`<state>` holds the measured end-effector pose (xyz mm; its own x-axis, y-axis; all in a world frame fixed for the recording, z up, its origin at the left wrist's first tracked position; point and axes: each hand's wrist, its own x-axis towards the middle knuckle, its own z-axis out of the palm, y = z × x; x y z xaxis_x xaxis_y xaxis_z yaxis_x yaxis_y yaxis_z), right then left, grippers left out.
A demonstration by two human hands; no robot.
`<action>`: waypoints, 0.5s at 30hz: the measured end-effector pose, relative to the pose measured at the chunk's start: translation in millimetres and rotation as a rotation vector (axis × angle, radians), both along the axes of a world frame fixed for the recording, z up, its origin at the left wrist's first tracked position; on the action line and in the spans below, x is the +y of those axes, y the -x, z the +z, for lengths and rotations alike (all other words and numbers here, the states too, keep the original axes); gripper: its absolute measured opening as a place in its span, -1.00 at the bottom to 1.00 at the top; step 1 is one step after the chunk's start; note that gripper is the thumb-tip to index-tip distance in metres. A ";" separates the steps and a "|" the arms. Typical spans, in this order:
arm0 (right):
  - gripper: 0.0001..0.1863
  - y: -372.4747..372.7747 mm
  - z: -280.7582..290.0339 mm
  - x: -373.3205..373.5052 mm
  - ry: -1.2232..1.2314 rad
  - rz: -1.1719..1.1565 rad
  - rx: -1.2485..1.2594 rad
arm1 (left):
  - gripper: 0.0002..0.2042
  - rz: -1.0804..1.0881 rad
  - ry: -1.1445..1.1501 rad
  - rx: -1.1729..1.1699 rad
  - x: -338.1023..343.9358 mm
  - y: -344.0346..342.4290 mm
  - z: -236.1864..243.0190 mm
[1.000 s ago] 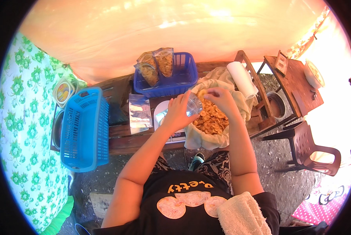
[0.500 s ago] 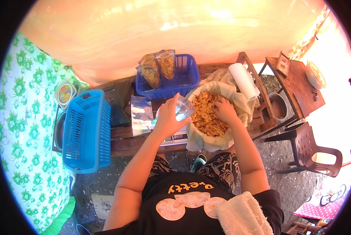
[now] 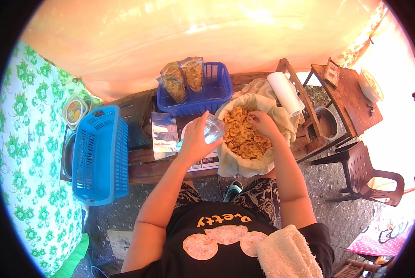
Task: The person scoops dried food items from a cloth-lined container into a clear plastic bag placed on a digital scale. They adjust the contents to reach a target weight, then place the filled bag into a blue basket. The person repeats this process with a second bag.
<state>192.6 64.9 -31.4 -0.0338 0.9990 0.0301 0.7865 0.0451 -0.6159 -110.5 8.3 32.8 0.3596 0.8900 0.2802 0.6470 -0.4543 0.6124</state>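
My left hand (image 3: pixel 196 141) is closed around a clear plastic pouch (image 3: pixel 214 130), whose round mouth faces the chips. At the far edge of a heap of thin golden-brown chips (image 3: pixel 245 139), my right hand (image 3: pixel 264 124) has its fingers bent and drawn together on some chips. The heap fills a round container lined with pale cloth (image 3: pixel 237 167). Partly hidden under my left hand is a white scale (image 3: pixel 206 163). Flat silvery-clear pouches (image 3: pixel 164 134) lie left of it.
Behind, a dark blue basket (image 3: pixel 212 99) holds filled chip pouches (image 3: pixel 192 76). A light blue basket (image 3: pixel 112 180) stands at left. A paper towel roll (image 3: pixel 285 94) rests beyond the chips. At right are a wooden table (image 3: pixel 362 109) and a brown plastic chair (image 3: pixel 362 171).
My right hand has drawn up slightly from deeper in the chips toward the heap's far edge. My left hand keeps its hold on the pouch. The whole view has shifted a little.
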 end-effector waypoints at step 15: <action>-0.60 -13.9 -0.9 33.8 0.166 -0.141 0.157 | -0.08 -0.001 0.008 0.003 -4.5 11.5 -2.9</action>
